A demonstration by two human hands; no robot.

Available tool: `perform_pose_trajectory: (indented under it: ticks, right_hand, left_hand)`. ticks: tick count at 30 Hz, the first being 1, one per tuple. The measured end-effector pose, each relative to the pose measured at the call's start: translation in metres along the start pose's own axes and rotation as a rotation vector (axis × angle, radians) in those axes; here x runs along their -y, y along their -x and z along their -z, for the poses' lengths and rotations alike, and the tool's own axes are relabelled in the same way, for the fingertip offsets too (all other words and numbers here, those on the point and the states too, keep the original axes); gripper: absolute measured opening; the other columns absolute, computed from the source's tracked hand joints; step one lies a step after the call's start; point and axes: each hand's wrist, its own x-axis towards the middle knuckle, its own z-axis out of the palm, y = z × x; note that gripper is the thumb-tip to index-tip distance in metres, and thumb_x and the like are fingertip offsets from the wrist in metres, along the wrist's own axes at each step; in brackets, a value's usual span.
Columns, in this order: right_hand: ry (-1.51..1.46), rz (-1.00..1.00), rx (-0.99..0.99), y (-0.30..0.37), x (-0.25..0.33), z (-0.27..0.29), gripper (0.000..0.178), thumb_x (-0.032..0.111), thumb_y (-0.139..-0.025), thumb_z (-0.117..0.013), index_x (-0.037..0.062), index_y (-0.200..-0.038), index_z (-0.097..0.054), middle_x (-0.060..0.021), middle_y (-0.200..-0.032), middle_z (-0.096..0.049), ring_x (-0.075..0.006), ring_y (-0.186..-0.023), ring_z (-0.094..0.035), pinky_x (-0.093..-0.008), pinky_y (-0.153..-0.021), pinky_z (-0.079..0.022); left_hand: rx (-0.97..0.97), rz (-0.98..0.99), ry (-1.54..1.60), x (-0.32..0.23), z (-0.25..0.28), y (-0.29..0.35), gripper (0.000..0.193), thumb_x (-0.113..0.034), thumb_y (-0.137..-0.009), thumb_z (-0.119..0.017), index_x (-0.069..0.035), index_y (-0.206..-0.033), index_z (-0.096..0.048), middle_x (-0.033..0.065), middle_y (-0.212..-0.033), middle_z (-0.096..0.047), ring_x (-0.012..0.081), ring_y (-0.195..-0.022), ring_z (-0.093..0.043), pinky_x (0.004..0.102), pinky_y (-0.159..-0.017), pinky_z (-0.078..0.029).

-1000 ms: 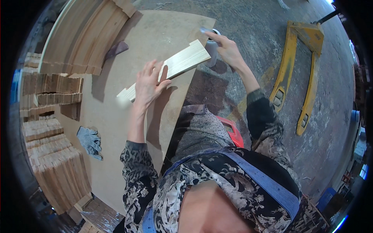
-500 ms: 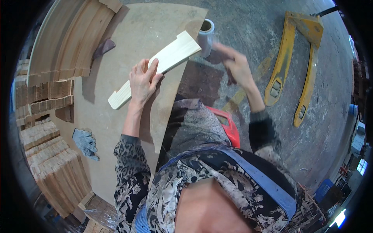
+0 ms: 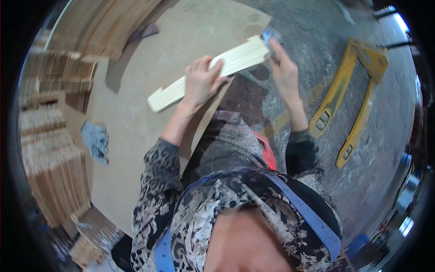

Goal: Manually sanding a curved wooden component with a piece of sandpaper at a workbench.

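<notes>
A pale wooden slat (image 3: 242,58), notched near both ends, slants above the board table (image 3: 136,88). My left hand (image 3: 200,81) grips it near its middle, thumb and fingers over its top face. Beyond the slat's far right end shows a bluish roll of plastic film (image 3: 271,34), largely hidden by the slat and by my right hand (image 3: 285,75). The fingers of my right hand are closed against the roll, right beside the slat's end. Blur hides how they hold it.
Stacked wooden slats line the table's left side (image 3: 61,188) and far left (image 3: 104,22). A grey glove (image 3: 95,141) and a dark cloth (image 3: 144,31) lie on the tabletop. On the concrete floor at right stands a yellow pallet jack (image 3: 335,86). Something red (image 3: 268,152) is beside my leg.
My right hand has moved up to the roll and the slat's right end. My left hand still holds the slat. The whole view has shifted, with the table appearing further right.
</notes>
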Motion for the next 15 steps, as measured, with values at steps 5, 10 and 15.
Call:
perform_pose_trajectory:
  ticks: [5, 10, 15]
  right_hand:
    - [0.481, 0.221, 0.180, -0.014, -0.048, -0.041, 0.041, 0.015, -0.085, -0.055, -0.0051, -0.120, -0.048, -0.0243, -0.125, -0.049, -0.0367, -0.118, -0.046, -0.0436, -0.098, -0.037]
    - [0.719, 0.298, 0.165, -0.016, -0.049, -0.048, 0.041, 0.020, -0.086, -0.055, -0.0052, -0.117, -0.049, -0.0251, -0.126, -0.047, -0.0379, -0.119, -0.044, -0.0492, -0.096, -0.035]
    - [0.574, 0.259, 0.269, 0.020, 0.001, -0.096, 0.043, 0.011, -0.083, -0.054, -0.0057, -0.122, -0.045, -0.0241, -0.124, -0.049, -0.0372, -0.119, -0.044, -0.0487, -0.099, -0.032]
  left_hand:
    - [-0.042, 0.073, -0.174, 0.006, 0.042, 0.039, 0.049, -0.030, -0.076, -0.064, -0.009, -0.119, -0.052, 0.0139, -0.114, -0.051, 0.0277, -0.110, -0.047, 0.0416, -0.089, -0.037]
    - [-0.252, 0.580, 0.152, 0.038, 0.071, 0.133, 0.042, -0.014, -0.077, -0.066, 0.000, -0.115, -0.055, 0.0141, -0.111, -0.054, 0.0271, -0.103, -0.053, 0.0367, -0.087, -0.043]
    - [-0.317, 0.550, 0.118, 0.036, 0.062, 0.150, 0.036, -0.003, -0.077, -0.064, 0.001, -0.112, -0.058, 0.0148, -0.112, -0.055, 0.0268, -0.098, -0.056, 0.0322, -0.081, -0.047]
